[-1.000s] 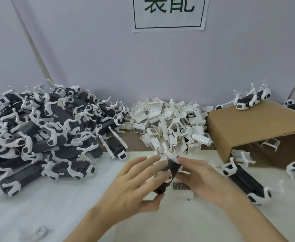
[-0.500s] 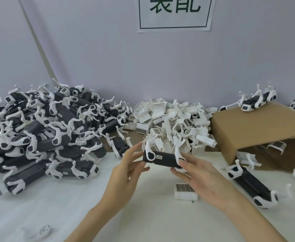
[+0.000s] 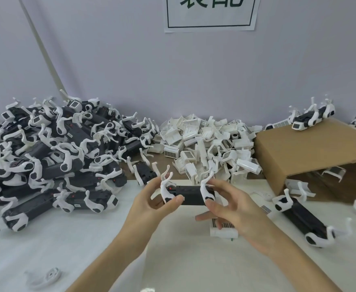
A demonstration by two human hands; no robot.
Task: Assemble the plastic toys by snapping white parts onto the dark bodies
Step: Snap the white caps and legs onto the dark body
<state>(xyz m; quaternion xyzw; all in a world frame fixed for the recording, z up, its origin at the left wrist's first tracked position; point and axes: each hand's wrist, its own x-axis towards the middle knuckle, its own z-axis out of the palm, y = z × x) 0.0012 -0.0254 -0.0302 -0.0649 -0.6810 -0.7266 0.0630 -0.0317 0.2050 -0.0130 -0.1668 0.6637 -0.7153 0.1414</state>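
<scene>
Sprawling across the left of the white table [image 3: 46,249], a heap of dark toy bodies [image 3: 52,157] dwarfs the pile of white parts [image 3: 206,144] at centre and the cardboard box [image 3: 312,152] at right. Above the table's middle, the left hand [image 3: 151,204] and right hand [image 3: 234,205] pinch opposite ends of one dark body [image 3: 190,194], held level, white legs [image 3: 166,189] upward. A white grille part [image 3: 223,229] lies beneath the right hand.

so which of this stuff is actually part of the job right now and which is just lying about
In the job:
- dark toy body, held by the left hand and right hand
- white grille piece on the table under the right hand
- heap of white parts
- pile of dark toys

Just lying about:
- cardboard box
- wall sign
- loose white ring piece, front left
</scene>
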